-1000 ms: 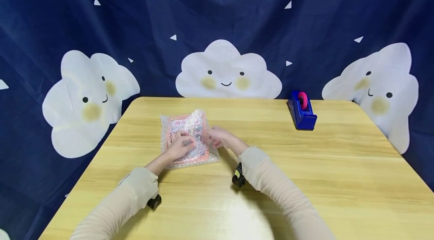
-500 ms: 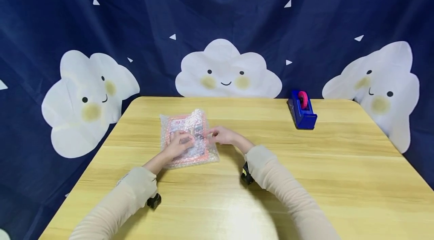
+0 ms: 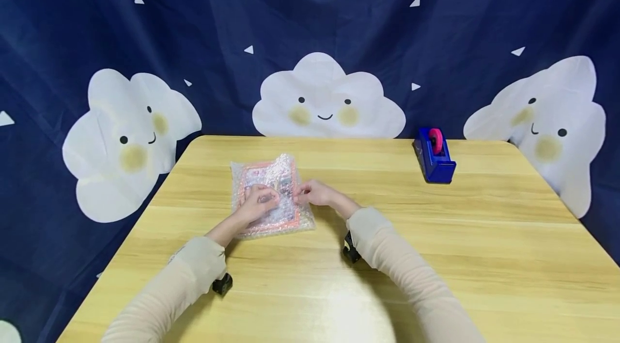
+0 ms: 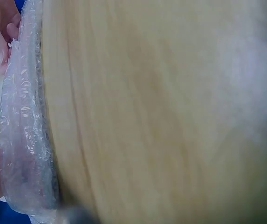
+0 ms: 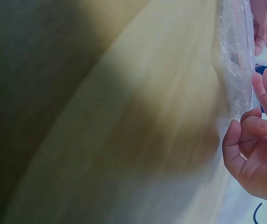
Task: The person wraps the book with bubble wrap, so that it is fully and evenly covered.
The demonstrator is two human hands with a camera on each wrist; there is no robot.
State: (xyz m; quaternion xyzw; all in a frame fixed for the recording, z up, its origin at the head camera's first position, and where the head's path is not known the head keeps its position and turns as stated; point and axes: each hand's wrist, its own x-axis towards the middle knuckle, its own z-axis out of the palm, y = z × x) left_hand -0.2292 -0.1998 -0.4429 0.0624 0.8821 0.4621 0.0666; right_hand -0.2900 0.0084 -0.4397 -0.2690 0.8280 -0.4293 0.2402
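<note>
Pressing: left hand (image 3: pixel 259 204) flat-fingered on bubble-wrapped packet (image 3: pixel 268 170) | right hand (image 3: pixel 314 193) pinching its edge (fingers curled)

The right hand (image 5: pixel 257 154) curls its fingers (image 5: pixel 245 128) just beside the edge of the bubble-wrapped packet (image 5: pixel 236 60), which lies on the wooden table (image 5: pixel 138 140); the other hand (image 5: pixel 266 23) rests on the packet's far side.

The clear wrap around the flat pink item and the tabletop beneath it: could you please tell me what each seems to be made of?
The clear bubble-textured wrap looks like plastic bubble wrap: translucent, glossy, with rows of small air pockets, seen close in the left wrist view. The pale yellow table appears to be wood or wood-look laminate: long grain lines, with a smooth, slightly shiny finish.
</note>
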